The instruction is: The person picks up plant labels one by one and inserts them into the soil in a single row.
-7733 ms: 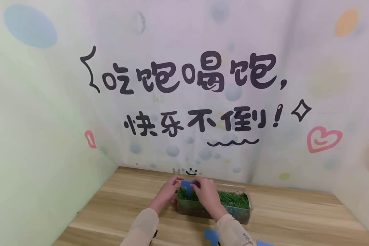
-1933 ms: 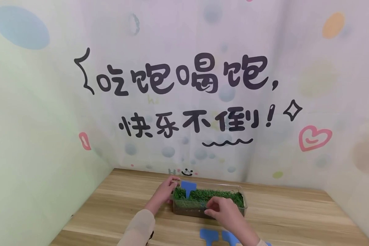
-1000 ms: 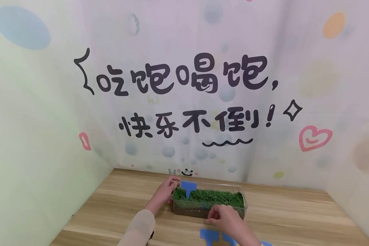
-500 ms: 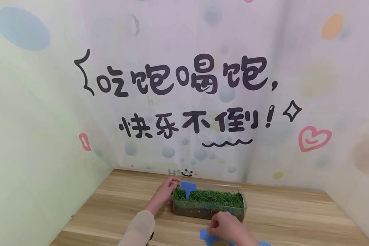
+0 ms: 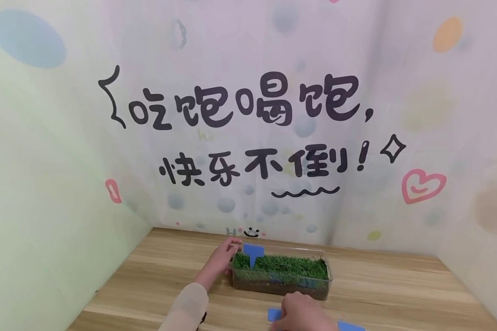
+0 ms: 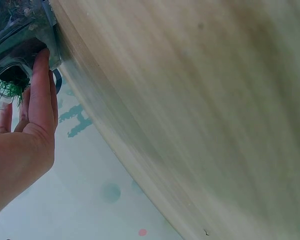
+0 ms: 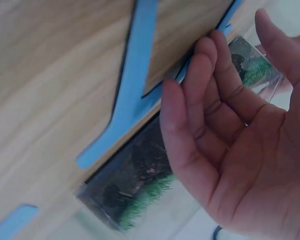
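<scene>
My left hand (image 5: 223,257) holds the left end of the clear plastic box (image 5: 279,289). In the left wrist view, the fingers of the left hand (image 6: 30,125) lie along the box's wall. Green grass (image 5: 290,265) fills the box above dark soil. A blue T-shaped plant label (image 5: 253,251) stands upright in the grass at the left. My right hand (image 5: 302,312) is low over the loose blue labels in front of the box. In the right wrist view, its fingers are loosely bent beside a flat label (image 7: 135,75), thumb apart; no grip on a label shows.
More blue plant labels (image 5: 351,326) lie on the wooden table (image 5: 182,257) near the bottom edge, partly hidden by the right hand. Behind the table stands a pale printed wall (image 5: 248,138), with a side wall (image 5: 45,193) on the left.
Earlier both hands were at the label in the grass; it now stands unheld. My right hand has since drawn back from the box, down to the loose labels. The left hand stays at the box.
</scene>
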`<state>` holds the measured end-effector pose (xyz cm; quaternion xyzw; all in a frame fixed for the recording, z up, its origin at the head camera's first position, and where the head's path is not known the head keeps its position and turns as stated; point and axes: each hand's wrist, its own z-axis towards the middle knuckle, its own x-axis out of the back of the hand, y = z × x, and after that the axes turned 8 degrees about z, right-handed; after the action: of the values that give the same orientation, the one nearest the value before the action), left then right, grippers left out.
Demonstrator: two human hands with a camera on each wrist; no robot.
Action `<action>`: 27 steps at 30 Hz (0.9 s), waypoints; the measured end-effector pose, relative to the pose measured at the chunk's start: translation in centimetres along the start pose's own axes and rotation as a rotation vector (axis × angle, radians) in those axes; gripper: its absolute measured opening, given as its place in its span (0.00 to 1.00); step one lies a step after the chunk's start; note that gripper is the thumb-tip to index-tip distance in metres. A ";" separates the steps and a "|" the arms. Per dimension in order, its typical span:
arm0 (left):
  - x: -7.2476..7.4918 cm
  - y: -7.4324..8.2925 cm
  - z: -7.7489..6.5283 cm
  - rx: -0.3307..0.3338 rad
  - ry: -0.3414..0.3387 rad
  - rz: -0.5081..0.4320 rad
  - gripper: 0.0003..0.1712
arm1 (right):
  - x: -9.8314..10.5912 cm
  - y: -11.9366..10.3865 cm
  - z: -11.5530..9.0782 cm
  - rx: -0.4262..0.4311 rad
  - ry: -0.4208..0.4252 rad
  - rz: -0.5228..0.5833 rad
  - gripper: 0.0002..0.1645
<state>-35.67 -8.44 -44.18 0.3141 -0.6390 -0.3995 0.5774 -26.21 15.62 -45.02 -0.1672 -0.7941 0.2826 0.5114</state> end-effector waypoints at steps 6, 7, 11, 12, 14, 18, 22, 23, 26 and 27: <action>-0.1 0.2 -0.2 -0.005 -0.004 0.004 0.19 | -0.5 -2.4 -1.1 -0.071 0.071 -0.214 0.17; -0.1 0.2 -0.2 -0.003 -0.003 0.002 0.19 | -0.5 -2.5 -1.0 -0.082 0.066 -0.214 0.16; 0.0 0.1 -0.1 -0.004 0.003 0.007 0.19 | -0.8 -2.6 -0.3 -0.133 0.031 -0.137 0.14; 0.0 0.1 -0.1 -0.004 0.004 0.007 0.19 | -0.8 -2.6 -0.2 -0.146 0.021 -0.108 0.14; 0.0 0.1 -0.2 -0.004 0.005 0.012 0.19 | -0.9 -2.5 -0.1 -0.169 0.005 -0.049 0.14; 0.1 0.1 -0.3 0.000 0.004 0.011 0.19 | -0.9 -2.6 -0.4 -0.194 -0.021 0.039 0.13; 0.1 0.0 -0.2 -0.002 0.003 0.013 0.18 | -1.0 -2.2 -0.4 -0.197 -0.033 0.107 0.22; 0.1 0.0 -0.2 -0.002 0.003 0.012 0.18 | -1.1 -1.9 -0.2 -0.192 -0.036 0.123 0.23; 0.1 0.1 -0.2 -0.004 0.002 0.006 0.18 | -1.3 -0.7 0.8 -0.151 -0.051 0.116 0.19; 0.1 0.1 -0.2 -0.004 0.003 0.005 0.18 | -1.3 -0.1 1.2 -0.130 -0.057 0.102 0.16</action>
<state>-35.49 -8.47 -44.05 0.3120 -0.6382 -0.3987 0.5800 -26.80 14.47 -46.24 -0.2323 -0.8154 0.2607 0.4617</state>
